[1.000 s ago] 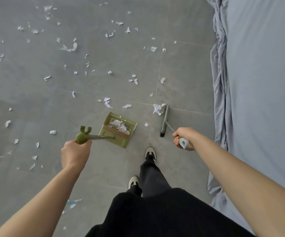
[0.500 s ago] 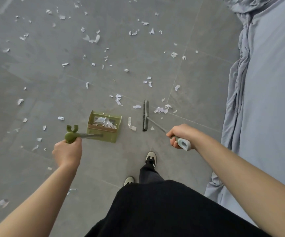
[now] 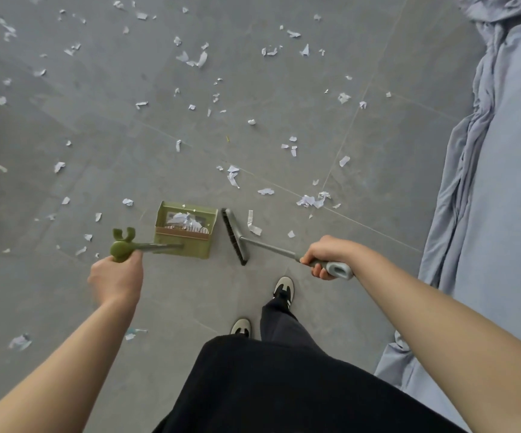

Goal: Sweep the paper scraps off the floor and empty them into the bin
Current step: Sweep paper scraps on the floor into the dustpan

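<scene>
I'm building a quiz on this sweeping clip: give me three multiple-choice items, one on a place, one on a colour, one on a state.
1. Where is the broom head?
A. just right of the dustpan
B. on the sheet
C. behind the person's shoes

2. What colour is the dustpan?
A. red
B. olive green
C. white

3. What is the dustpan's state?
A. empty
B. overturned
C. holding some paper scraps

Answers:
1 A, its bristles stand beside the pan's right wall.
2 B, pan and handle knob are green.
3 C, white paper scraps lie inside while the left hand and right hand grip the two handles.
</scene>
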The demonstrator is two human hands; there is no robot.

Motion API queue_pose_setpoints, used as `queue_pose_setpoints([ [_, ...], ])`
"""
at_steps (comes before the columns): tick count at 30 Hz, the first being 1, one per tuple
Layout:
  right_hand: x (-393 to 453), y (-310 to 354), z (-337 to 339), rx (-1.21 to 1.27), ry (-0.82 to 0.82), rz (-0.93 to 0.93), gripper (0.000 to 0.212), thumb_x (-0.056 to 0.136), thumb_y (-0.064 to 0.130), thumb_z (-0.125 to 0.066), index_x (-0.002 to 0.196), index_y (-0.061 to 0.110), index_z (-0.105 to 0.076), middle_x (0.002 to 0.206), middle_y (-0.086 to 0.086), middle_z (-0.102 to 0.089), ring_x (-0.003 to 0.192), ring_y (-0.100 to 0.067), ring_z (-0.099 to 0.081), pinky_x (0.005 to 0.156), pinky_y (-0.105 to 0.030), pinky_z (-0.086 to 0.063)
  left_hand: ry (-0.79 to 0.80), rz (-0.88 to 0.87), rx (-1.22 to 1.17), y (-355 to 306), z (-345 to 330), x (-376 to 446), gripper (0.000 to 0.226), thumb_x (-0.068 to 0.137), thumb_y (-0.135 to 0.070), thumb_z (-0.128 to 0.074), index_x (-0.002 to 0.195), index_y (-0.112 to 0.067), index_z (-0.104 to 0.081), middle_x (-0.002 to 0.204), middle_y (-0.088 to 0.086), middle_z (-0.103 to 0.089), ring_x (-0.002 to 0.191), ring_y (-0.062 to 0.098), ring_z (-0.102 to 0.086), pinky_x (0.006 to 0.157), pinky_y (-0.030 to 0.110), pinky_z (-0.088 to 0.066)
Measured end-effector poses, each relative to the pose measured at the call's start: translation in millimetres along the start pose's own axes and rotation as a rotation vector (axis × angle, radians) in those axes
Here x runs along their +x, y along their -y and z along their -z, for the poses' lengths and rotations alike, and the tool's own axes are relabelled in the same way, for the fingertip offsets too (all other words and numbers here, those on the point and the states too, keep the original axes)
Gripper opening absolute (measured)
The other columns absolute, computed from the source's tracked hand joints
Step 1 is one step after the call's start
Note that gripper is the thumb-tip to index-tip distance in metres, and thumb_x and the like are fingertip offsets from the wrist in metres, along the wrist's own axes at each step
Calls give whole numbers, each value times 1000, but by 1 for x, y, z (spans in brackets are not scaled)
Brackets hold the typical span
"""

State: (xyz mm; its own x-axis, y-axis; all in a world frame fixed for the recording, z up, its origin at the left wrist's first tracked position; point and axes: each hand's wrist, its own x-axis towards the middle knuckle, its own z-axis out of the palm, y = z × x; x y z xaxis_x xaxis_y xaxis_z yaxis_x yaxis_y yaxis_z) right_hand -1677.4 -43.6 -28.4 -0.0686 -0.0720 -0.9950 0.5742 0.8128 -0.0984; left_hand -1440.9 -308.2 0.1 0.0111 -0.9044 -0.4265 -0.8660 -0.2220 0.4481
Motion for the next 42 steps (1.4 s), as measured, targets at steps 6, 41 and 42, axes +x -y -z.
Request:
queue_pose_setpoints([
  [6,3,11,45,28,-58,-51,16,96,2,-50,80,5,-45,44,-1,-40,27,-10,-33,32,-12,-31,11,30,2,-3,-12,-6,41,64,-50,-55,62,-9,-61,62,18,-60,75,45,-65,70,50,-55],
  [41,-20,-5,138,-380,-467,36,18,76,-4,-45,59,0,-49,43,-14,-49,43,-24,-47,47,-22,-39,150,-240,156,-137,-96,-38,40,84,-36,-61,58,-6,-53,57,13,-51,59,37,-54,61,47,-54],
  [42,-23,-1,132,-460,-494,27,21,75,-1,-44,55,1,-50,32,-11,-48,38,-24,-50,48,-23,-44,153,-240,153,-141,-96,-35,39,84,-36,-61,59,-7,-55,57,13,-52,61,37,-54,63,48,-55],
])
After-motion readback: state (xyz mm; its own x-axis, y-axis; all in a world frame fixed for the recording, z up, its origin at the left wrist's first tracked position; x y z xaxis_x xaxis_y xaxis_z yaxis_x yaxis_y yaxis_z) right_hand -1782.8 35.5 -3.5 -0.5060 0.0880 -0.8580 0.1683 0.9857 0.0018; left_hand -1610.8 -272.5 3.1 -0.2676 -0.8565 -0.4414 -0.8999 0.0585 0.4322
